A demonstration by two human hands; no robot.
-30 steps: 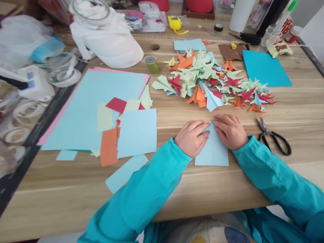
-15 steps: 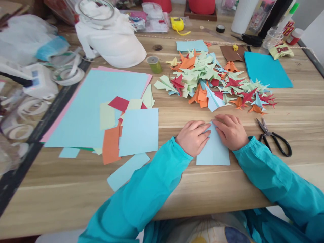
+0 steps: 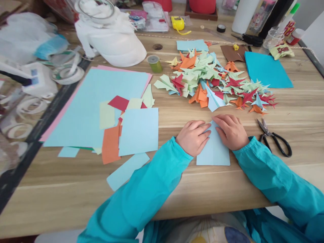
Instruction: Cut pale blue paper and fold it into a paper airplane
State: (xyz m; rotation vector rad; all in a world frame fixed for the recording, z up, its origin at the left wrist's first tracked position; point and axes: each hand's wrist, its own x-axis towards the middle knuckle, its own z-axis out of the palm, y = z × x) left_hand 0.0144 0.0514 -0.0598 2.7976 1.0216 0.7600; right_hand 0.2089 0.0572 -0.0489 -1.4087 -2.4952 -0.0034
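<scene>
A light blue paper [image 3: 213, 153] lies on the wooden table, its top narrowed to a point between my hands. My left hand [image 3: 194, 136] rests on its upper left edge, fingers spread a little and lying flat. On the upper right edge lies my right hand [image 3: 231, 131], its fingers stretched flat near the tip. Above them is a pile of folded paper pieces [image 3: 202, 71] in green, orange, red and blue. Black-handled scissors [image 3: 274, 136] lie open to the right of my right hand. A light blue sheet [image 3: 139, 131] lies left of my left hand.
Large blue and pink sheets [image 3: 83, 108] with small scraps cover the left side. A green thread spool [image 3: 154, 64], a yellow tape measure [image 3: 177, 23] and a bright blue paper stack [image 3: 268, 70] stand or lie farther back. Tape rolls [image 3: 68, 73] crowd the far left.
My right fingers have shifted very slightly at the top of the paper. Otherwise the hands and paper look the same.
</scene>
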